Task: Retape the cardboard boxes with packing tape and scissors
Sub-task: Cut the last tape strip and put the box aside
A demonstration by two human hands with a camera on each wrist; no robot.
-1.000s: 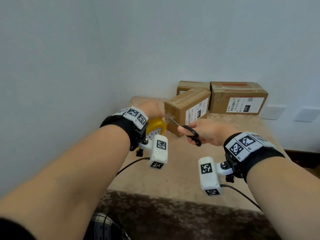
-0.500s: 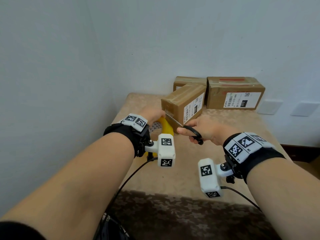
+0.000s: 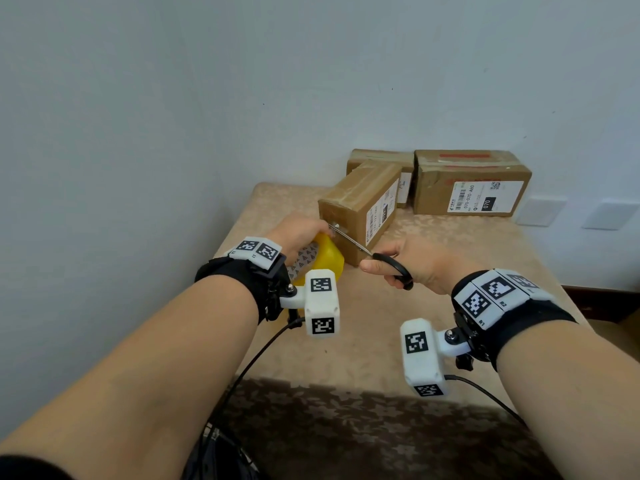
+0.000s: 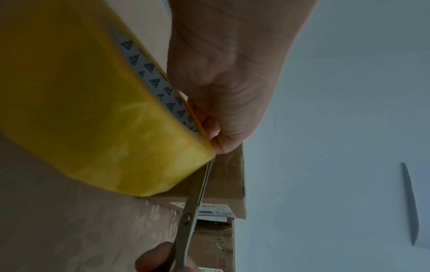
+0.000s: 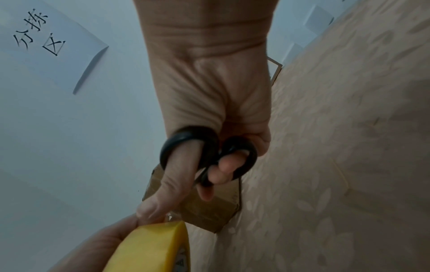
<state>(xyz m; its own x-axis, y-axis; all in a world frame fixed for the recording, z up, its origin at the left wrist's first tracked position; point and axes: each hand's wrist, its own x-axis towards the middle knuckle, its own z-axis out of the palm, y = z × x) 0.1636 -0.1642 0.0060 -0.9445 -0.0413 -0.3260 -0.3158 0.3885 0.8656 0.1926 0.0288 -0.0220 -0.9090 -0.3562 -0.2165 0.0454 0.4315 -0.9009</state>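
Tabletop (image 3: 433, 306) — scissors' (image 3: 349, 241) tips hidden

A head camera is looking forward and down over both forearms at a table (image 3: 433, 306). Each wrist camera is peering close along its hand. All three are sharing the yellow tape roll (image 3: 327, 256), scissors (image 3: 349, 241) and nearest box (image 3: 356, 199).
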